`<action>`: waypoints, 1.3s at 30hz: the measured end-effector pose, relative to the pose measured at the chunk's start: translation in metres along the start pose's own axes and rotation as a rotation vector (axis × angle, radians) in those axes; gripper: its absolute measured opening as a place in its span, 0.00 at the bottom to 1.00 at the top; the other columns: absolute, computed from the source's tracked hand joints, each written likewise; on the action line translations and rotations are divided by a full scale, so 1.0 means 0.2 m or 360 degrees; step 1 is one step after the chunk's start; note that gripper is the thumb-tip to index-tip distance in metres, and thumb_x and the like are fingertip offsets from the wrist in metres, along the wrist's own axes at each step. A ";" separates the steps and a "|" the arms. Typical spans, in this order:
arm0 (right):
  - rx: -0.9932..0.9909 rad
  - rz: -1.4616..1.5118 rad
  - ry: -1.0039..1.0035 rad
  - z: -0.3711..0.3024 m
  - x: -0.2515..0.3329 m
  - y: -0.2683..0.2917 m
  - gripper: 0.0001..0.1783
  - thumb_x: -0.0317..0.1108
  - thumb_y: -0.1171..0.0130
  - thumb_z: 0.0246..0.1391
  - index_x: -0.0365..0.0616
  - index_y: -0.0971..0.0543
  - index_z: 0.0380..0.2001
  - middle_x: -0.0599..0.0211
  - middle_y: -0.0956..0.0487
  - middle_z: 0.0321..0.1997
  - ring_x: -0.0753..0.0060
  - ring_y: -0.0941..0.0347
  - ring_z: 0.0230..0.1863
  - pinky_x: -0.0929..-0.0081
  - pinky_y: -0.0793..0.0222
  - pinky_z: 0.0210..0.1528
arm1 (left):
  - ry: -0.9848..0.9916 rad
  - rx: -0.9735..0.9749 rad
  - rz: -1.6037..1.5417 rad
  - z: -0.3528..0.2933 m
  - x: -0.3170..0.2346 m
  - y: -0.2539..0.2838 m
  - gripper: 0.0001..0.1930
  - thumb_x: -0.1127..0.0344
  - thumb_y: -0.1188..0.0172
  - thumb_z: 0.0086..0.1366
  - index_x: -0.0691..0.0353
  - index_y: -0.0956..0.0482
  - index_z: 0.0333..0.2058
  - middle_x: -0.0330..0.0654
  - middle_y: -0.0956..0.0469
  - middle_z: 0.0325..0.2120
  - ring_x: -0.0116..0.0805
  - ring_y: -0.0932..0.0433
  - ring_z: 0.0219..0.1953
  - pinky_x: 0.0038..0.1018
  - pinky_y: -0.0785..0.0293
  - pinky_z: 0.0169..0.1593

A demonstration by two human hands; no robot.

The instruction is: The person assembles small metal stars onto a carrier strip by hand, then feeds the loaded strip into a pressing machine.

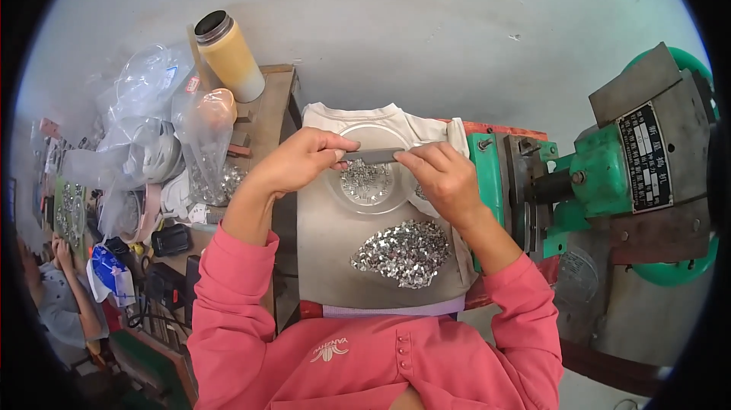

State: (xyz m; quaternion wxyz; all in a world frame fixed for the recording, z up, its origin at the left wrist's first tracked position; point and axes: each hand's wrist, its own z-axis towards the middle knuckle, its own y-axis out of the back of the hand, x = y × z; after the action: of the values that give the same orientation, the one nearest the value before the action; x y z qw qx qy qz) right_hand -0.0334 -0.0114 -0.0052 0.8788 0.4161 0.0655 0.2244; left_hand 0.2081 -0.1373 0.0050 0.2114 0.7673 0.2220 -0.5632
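Right above the clear round bowl, you've got a dark grey strip stretched sideways between your two hands. Your left hand has its grip pinched on one end, thumb and fingers, and your right hand has its grip closed on the other end, so yeah, both are holding the same piece. Small silvery bits sit in the bowl under it. A bit closer to you there's a loose pile of shiny metal bits on the pale cloth, and part of a second clear container peeks out beside your right hand, mostly hidden.

Off to your right is a chunky green machine with a dark plate on its side. Over on your left, the wooden bench carries an open yellow bottle plus a bunch of clear plastic bags. Way out at the left edge you can see another person's arm, near a green surface with more small bits on it.
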 end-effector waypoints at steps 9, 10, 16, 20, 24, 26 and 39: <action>-0.0002 0.0022 0.0006 0.05 0.02 0.01 0.18 0.24 0.39 0.41 0.46 0.16 0.40 0.69 0.19 0.36 0.65 0.22 0.36 0.70 0.23 0.35 | -0.0030 -0.0020 0.0026 0.00 -0.02 -0.03 0.19 0.72 0.51 0.70 0.72 0.24 0.57 0.43 0.19 0.44 0.28 0.21 0.43 0.24 0.27 0.50; 0.0025 0.0037 -0.0005 0.01 0.02 -0.01 0.18 0.24 0.38 0.40 0.45 0.16 0.39 0.69 0.19 0.37 0.65 0.22 0.36 0.69 0.23 0.35 | -0.0025 -0.0024 0.0018 0.02 0.01 -0.04 0.19 0.72 0.51 0.70 0.72 0.24 0.57 0.43 0.20 0.44 0.28 0.21 0.43 0.24 0.27 0.50; -0.0157 -0.0034 -0.0031 0.11 -0.02 0.05 0.19 0.23 0.39 0.40 0.44 0.17 0.40 0.68 0.19 0.36 0.64 0.23 0.36 0.70 0.24 0.35 | -0.0018 -0.0041 0.0135 0.00 -0.03 -0.05 0.20 0.74 0.52 0.68 0.74 0.24 0.56 0.45 0.18 0.41 0.29 0.20 0.42 0.24 0.25 0.50; 0.0206 0.0018 0.0194 -0.02 0.02 -0.01 0.17 0.28 0.41 0.43 0.45 0.17 0.40 0.70 0.20 0.37 0.68 0.24 0.38 0.71 0.23 0.39 | -0.0066 -0.0108 0.0036 0.02 -0.05 -0.05 0.20 0.74 0.52 0.68 0.74 0.24 0.56 0.45 0.19 0.42 0.29 0.20 0.43 0.24 0.25 0.50; -0.0060 0.0008 -0.0031 0.03 -0.01 0.03 0.19 0.25 0.39 0.40 0.45 0.17 0.40 0.69 0.20 0.35 0.66 0.23 0.36 0.69 0.24 0.37 | -0.0080 -0.0093 0.0026 0.01 -0.03 -0.03 0.19 0.74 0.52 0.69 0.74 0.25 0.56 0.46 0.19 0.44 0.29 0.20 0.44 0.24 0.26 0.51; -0.0181 -0.0040 -0.0017 0.14 0.00 0.06 0.17 0.22 0.37 0.40 0.44 0.16 0.38 0.68 0.19 0.34 0.64 0.23 0.33 0.69 0.24 0.33 | -0.0048 -0.0093 0.0045 0.00 -0.02 -0.03 0.19 0.74 0.52 0.69 0.74 0.25 0.56 0.46 0.19 0.43 0.29 0.20 0.44 0.24 0.26 0.51; -0.0119 -0.0044 0.0012 0.12 -0.03 0.05 0.18 0.22 0.37 0.39 0.44 0.16 0.39 0.68 0.19 0.34 0.65 0.22 0.34 0.71 0.24 0.33 | -0.0051 -0.0099 -0.0015 0.01 -0.01 -0.06 0.20 0.74 0.52 0.70 0.74 0.25 0.57 0.46 0.18 0.45 0.30 0.20 0.43 0.25 0.26 0.50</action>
State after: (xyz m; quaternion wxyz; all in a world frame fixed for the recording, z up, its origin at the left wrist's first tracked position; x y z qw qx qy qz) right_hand -0.0347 -0.0243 0.0170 0.8965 0.3811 0.0662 0.2161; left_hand 0.1984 -0.1293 0.0048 0.2361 0.7502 0.2395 -0.5692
